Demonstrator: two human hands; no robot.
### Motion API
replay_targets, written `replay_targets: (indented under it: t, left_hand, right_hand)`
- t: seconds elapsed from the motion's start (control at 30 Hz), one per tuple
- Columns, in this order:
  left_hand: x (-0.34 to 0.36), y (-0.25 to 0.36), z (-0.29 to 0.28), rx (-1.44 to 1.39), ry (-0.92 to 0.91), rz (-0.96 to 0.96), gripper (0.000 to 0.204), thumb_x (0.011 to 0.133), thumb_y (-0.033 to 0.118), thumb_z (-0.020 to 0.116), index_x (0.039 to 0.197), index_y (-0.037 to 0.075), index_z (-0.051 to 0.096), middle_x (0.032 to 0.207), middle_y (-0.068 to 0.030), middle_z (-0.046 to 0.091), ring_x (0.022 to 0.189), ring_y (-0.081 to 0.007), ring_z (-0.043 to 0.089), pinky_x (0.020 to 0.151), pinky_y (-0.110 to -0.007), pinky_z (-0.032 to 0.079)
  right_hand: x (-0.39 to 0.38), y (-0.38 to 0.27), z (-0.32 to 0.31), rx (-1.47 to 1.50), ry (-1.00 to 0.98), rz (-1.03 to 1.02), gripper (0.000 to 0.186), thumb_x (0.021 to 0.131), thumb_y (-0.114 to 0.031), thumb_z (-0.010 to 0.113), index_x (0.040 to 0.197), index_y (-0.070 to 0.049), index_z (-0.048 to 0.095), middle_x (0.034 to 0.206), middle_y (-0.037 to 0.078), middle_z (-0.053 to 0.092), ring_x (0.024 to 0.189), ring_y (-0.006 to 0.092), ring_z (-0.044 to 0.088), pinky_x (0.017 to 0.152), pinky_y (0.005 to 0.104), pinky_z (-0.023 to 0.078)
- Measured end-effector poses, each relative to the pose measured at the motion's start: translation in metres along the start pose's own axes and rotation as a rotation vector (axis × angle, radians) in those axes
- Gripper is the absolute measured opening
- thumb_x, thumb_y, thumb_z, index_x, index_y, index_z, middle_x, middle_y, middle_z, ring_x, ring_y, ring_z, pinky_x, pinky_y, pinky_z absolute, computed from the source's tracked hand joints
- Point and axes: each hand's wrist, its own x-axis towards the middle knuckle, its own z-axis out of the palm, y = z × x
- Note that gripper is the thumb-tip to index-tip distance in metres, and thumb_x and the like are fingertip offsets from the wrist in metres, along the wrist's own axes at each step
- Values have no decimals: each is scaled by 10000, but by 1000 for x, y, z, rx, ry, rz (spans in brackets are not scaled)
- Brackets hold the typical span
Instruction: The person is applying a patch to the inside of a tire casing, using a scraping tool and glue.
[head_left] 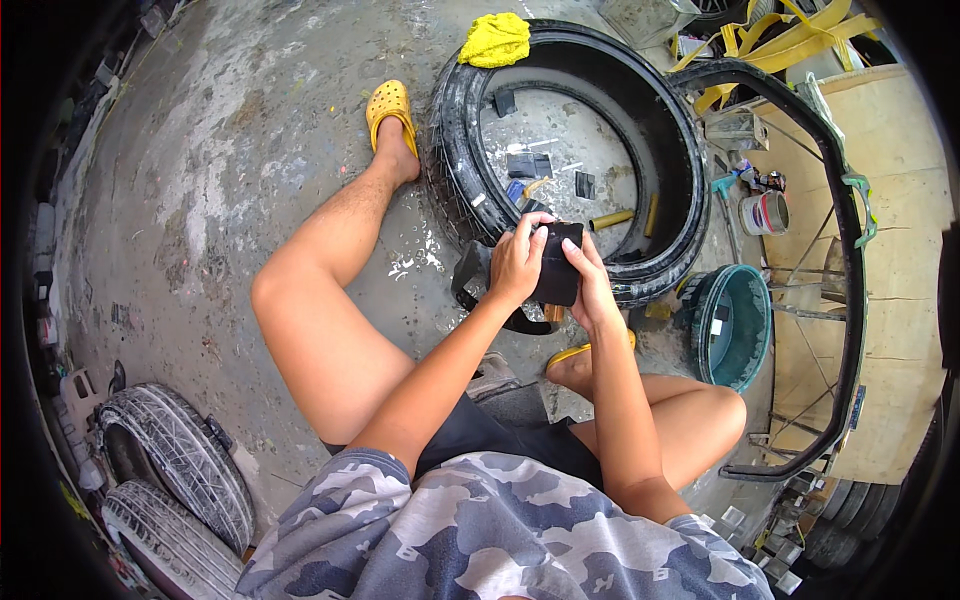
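- Left hand [515,265] grasps the black piece [557,270] at its left.
- Right hand [594,285] grasps its right side.
- Tire [672,150] lies just beyond; tub [738,345] at right.

Bright diffuse light, black vignette, edges bent

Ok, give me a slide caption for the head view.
Left hand and right hand hold a flat black rectangular piece near a large round black rubber tyre.

Single head-worn fisheye view, close above grey camouflage-print fabric shirt [500,530]; facing steeply down, forward; wide reach over stained grey concrete floor [225,150].
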Motion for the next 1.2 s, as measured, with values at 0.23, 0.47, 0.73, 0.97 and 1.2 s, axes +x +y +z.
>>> replay_targets:
  t: [0.23, 0.47, 0.73, 0.97, 1.2]
  left_hand:
    - [-1, 3, -5, -36, -38, -41, 297, 1031, 290, 479, 1221, 62, 488, 1030, -162, 679, 946, -335, 669, 807, -401, 492]
    - [-2, -12, 12, -11, 58, 10, 359, 982, 324, 579, 1190, 77, 421, 885, -170, 636, 845, -376, 635, 766, -471, 486]
    - [-6, -27, -3, 180, -18, 153, 301, 919, 276, 676, 1072, 73, 515, 796, -57, 542, 725, -232, 550, 712, -376, 457]
    - [-4, -7, 2, 359, -59, 318, 112, 948, 216, 583, 954, 107, 606, 830, -45, 619, 777, -250, 592, 730, -386, 413]
    - [-8, -15, 7, 396, -28, 325, 167, 976, 240, 548, 931, 91, 609, 877, -46, 652, 822, -264, 611, 727, -384, 419]
  right_hand:
    - [-3, 3, 7, 143, 9, -30, 344, 992, -120, 537, 1328, -47, 516, 1231, 95, 605, 1075, 166, 616, 929, 308, 509]
    - [-6, 5, 2, 218, -8, -143, 318, 971, -81, 593, 1283, -101, 539, 1199, 87, 618, 1029, 166, 633, 896, 315, 529]
    - [-7, -34, -39, -253, 141, -270, 378, 885, -87, 696, 1251, -105, 609, 891, 23, 623, 790, 131, 586, 749, 258, 488]
    - [-57, -148, -271, -668, 913, -475, 425, 855, -112, 731, 1265, -101, 620, 885, 58, 636, 738, 147, 592, 660, 301, 493]
    - [-16, -59, -480, -349, 645, 272, 266, 925, -218, 623, 1066, 5, 656, 955, 139, 678, 797, 269, 663, 710, 425, 550]
